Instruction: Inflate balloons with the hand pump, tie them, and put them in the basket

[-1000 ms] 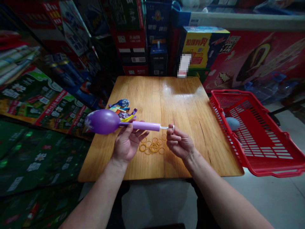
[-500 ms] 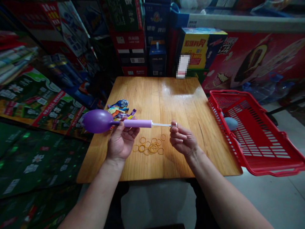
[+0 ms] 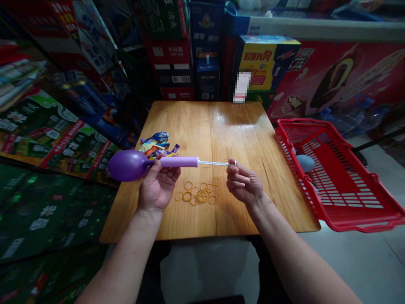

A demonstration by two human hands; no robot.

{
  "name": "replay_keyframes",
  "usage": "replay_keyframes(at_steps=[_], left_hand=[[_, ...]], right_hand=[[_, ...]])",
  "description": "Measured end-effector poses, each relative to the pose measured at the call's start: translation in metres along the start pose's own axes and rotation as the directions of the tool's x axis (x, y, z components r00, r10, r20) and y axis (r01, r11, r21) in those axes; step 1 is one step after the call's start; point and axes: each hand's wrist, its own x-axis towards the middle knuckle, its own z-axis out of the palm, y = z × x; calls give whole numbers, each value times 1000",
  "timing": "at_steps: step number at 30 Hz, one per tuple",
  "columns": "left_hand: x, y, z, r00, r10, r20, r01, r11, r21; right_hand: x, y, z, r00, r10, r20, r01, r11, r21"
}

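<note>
My left hand [image 3: 158, 185] pinches the neck of an inflated purple balloon [image 3: 126, 165] where it meets the front end of a lilac hand pump [image 3: 180, 162]. The balloon points left, past the table's edge. My right hand [image 3: 243, 181] is closed on the white handle at the end of the pump's thin rod, which is drawn out to the right. Limp balloons [image 3: 155, 145] in several colours lie behind my left hand. Several yellow rubber bands [image 3: 202, 195] are spread on the table below the pump.
The wooden table [image 3: 240, 143] fills the middle. A red basket [image 3: 344, 177] at its right holds a grey-blue balloon [image 3: 305, 163]. Stacked boxes [image 3: 175, 52] stand behind, and green cartons [image 3: 41, 219] line the left side. A yellow and blue box [image 3: 259, 61] is at the back right.
The balloon and pump have shifted slightly left with my left hand, and the balloon end sits a little lower. A bit more of the rod shows. My right hand has barely moved.
</note>
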Motion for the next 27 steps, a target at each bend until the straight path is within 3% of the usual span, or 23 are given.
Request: replay_keyframes(at_steps=[4, 7, 12, 20, 24, 27], left_hand=[[-10, -19, 2, 992, -113, 48, 112, 993, 24], [-15, -25, 6, 992, -109, 70, 104, 993, 62], [-14, -20, 10, 992, -90, 86, 83, 994, 74], [-13, -20, 9, 993, -110, 51, 106, 992, 75], [-4, -9, 2, 993, -111, 31, 109, 992, 66], [1, 3, -1, 999, -35, 12, 35, 998, 57]], right_hand=[[6, 19, -5, 996, 84, 0, -84, 996, 23], [10, 27, -7, 993, 110, 36, -112, 992, 58], [10, 24, -8, 993, 94, 72, -100, 992, 78], [16, 29, -9, 992, 119, 34, -123, 983, 138], [13, 15, -10, 987, 146, 61, -152, 984, 98], [7, 0, -11, 988, 104, 110, -113, 990, 82]])
